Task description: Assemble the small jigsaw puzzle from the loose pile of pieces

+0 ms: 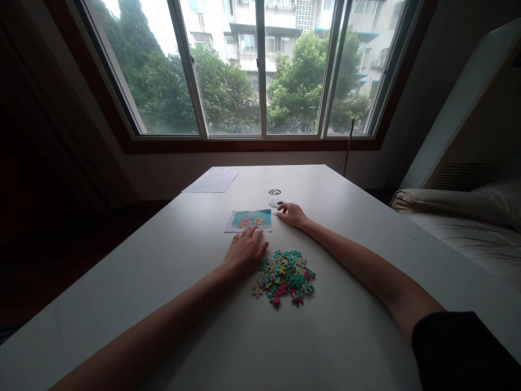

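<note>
My left hand (245, 250) lies palm down with its fingers spread, fingertips on the lower edge of a colourful cartoon picture sheet (240, 217). It holds nothing. Close by its wrist and thumb is a loose pile of jigsaw puzzle pieces (288, 277) in green, pink, yellow and tan. Farther out, my right hand (291, 213) rests on the table, fingers bent and thumb apart from the index finger. A small whitish piece (275, 213) lies at its fingertips; whether they touch it is unclear. Just beyond is a clear round lid (275, 203) with a dark spot.
Another round, black-and-white disc (274, 191) is past the lid. White paper (211, 181) lies at the table's far left. The white table (163, 250) narrows toward a window (260, 70). A pale sofa (443, 222) stands along the right side, and a thin stick (349, 146) leans behind the table.
</note>
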A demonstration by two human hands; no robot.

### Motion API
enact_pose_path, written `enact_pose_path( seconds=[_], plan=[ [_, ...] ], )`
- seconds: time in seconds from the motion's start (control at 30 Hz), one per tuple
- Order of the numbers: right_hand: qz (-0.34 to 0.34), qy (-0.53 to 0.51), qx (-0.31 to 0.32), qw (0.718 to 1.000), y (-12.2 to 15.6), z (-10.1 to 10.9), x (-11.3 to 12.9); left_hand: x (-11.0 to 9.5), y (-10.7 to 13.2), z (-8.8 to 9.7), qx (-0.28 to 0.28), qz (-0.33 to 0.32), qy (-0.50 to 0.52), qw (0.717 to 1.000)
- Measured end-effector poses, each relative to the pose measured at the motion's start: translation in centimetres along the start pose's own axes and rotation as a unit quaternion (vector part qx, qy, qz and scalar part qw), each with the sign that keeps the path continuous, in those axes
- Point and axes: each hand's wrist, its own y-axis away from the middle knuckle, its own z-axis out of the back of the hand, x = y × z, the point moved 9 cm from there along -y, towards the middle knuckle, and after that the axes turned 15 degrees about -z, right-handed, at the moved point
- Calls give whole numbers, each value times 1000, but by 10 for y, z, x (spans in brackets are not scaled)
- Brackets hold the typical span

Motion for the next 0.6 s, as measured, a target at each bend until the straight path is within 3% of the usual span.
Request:
enact_pose_path(
  seconds=[0.17, 0.33, 0.47, 0.6],
  plan=[
    [35, -30, 14, 999, 15, 0, 3, -7, -2, 3, -72, -94, 55, 991],
    [97, -58, 56, 992, 64, 16, 13, -36, 0, 10, -9, -275, 175, 945],
    [150, -106, 101, 978, 106, 31, 20, -43, 3, 22, 1, -305, 204, 930],
    [146, -130, 121, 973, 125, 42, 18, -49, 5, 21, 32, -308, 224, 924]
  ],
)
